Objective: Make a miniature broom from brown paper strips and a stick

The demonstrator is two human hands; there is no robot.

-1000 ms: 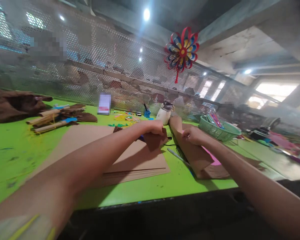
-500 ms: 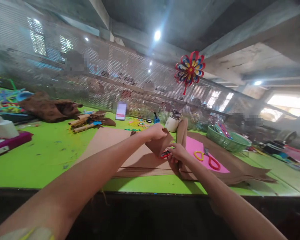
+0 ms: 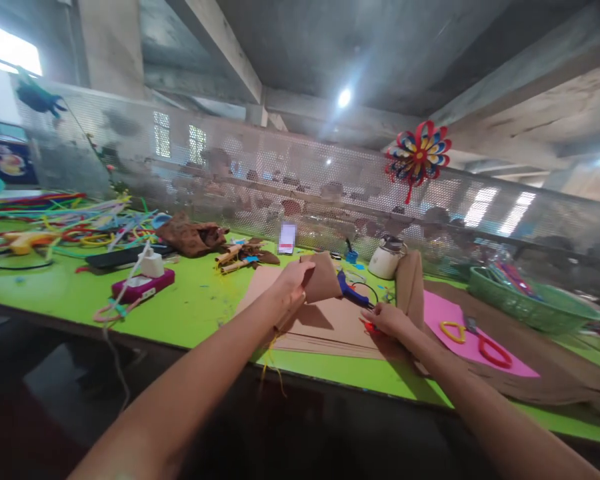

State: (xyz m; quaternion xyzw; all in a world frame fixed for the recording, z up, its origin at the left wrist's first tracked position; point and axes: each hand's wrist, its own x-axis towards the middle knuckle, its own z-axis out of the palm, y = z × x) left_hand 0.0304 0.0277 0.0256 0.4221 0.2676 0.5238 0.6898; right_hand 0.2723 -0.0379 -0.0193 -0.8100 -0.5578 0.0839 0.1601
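My left hand (image 3: 294,283) is closed on a folded piece of brown kraft paper (image 3: 323,275), held up over a stack of flat brown paper sheets (image 3: 305,321). Over the right part of that stack my right hand (image 3: 387,319) is closed, with a small red object (image 3: 371,327) showing under its fingers; its kind is mostly hidden. Just beyond those fingertips lies a blue hot glue gun (image 3: 353,291) with a black cord. A tall folded brown paper (image 3: 409,283) stands to the right of the stack.
On the right, red-and-yellow-handled scissors (image 3: 494,350) lie on pink paper (image 3: 440,313), beside a green basket (image 3: 535,303). Behind stand a white jug (image 3: 384,260) and a phone (image 3: 287,239). At left are a purple power strip (image 3: 145,287) and a crumpled brown bundle (image 3: 193,237).
The view has swung left, showing more of the table's left side. The brown paper in my left hand has moved away from my right hand, and the blue glue gun now shows between them.
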